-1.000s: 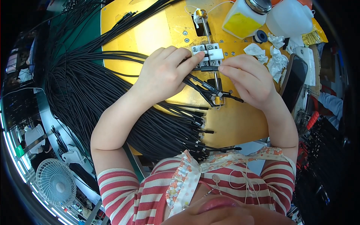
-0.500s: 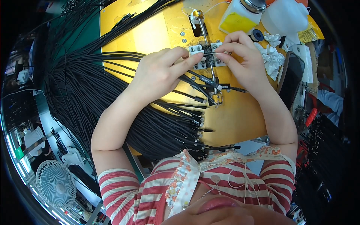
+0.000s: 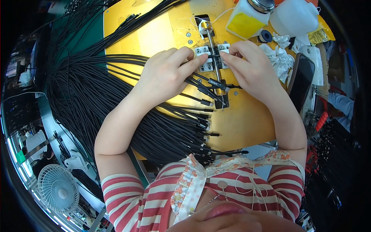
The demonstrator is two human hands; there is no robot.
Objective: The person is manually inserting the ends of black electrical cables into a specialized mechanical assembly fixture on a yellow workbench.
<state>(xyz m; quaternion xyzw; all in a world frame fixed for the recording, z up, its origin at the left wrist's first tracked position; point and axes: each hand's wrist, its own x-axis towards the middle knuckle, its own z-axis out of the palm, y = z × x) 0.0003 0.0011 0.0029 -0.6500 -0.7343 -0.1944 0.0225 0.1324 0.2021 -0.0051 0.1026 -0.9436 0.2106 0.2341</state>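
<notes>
A short stretch of black cable (image 3: pixel 213 56) lies across a small metal fixture, between two pairs of light grey blocks (image 3: pixel 202 50). My left hand (image 3: pixel 165 73) pinches it from the left, its thumb and index fingertip at the left block. From the other side my right hand (image 3: pixel 251 65) grips the cable's right part, fingers curled by the right block (image 3: pixel 224 47). Two metal rods with brass-coloured ends, an upper rod (image 3: pixel 211 39) and a lower rod (image 3: pixel 218 74), point at the cable from far and near. Several cable ends with plugs (image 3: pixel 218 84) lie below my left hand.
A big bundle of black cables (image 3: pixel 100 89) covers the left of the yellow work plate (image 3: pixel 247 116). At the far right stand a jar (image 3: pixel 249 19) and a white bottle (image 3: pixel 295 16), near crumpled tissue (image 3: pixel 279 62) and a phone (image 3: pixel 300 79). A fan (image 3: pixel 58 188) is at lower left.
Both rods have slid inward and now meet the cable from far and near. My right hand has shifted slightly left, its fingers more curled; my left hand has barely moved.
</notes>
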